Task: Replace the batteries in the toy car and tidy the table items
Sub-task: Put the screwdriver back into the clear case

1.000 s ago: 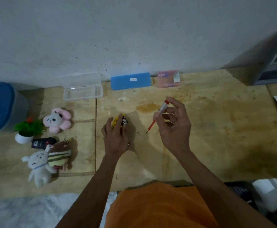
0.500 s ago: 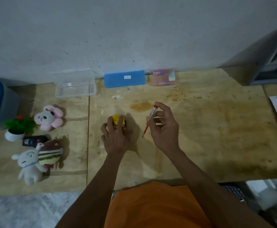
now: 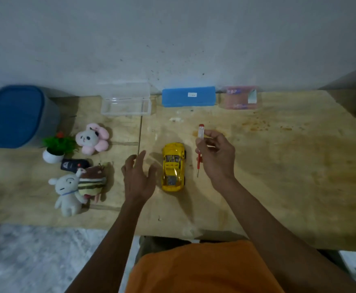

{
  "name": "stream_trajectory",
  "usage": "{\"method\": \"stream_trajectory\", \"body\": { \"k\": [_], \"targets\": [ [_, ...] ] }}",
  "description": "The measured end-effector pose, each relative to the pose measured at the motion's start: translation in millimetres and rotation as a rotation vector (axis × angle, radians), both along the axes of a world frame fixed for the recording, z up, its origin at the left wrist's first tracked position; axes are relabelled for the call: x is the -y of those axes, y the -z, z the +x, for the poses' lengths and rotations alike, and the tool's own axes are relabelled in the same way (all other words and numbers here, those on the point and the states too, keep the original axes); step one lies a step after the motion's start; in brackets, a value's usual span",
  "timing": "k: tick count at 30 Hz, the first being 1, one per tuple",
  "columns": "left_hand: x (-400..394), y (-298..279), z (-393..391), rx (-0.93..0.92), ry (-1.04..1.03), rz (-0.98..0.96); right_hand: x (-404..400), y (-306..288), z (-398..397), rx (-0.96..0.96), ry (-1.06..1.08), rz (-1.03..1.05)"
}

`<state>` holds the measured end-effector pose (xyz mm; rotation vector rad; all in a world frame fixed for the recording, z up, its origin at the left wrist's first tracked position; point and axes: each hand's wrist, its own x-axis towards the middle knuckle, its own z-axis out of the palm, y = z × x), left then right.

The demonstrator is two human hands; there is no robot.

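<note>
The yellow toy car point(image 3: 173, 167) stands on its wheels on the wooden table point(image 3: 278, 166), between the two hands and touched by neither. The left hand point(image 3: 138, 178) hovers just beside it with fingers spread and nothing in it. The right hand point(image 3: 218, 155) pinches a red-tipped screwdriver point(image 3: 199, 149) held nearly upright, tip pointing down near the car's side.

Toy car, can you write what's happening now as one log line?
toy car: upright on table, untouched | left hand: open, beside car | right hand: holding screwdriver
</note>
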<state>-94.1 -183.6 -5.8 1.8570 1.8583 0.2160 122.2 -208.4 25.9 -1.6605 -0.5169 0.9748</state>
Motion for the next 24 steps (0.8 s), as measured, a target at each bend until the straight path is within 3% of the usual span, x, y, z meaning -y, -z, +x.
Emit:
{"method": "stream_trajectory", "body": {
  "k": [7,15,24],
  "targets": [
    [-70.0,-17.3,-59.2,0.066,0.020,0.116,-64.0,-2.1,-63.8,0.087,-0.114,-0.016],
    [-182.1,-29.3,-100.0,0.115,0.150,0.135,-173.3,7.1,-132.8,0.626,-0.368,0.049],
    [-261.2,5.5,-115.9,-0.025,0.160,-0.034,-255.5,40.2,-165.6,0.951,-0.733,-0.028]
  ]
}}
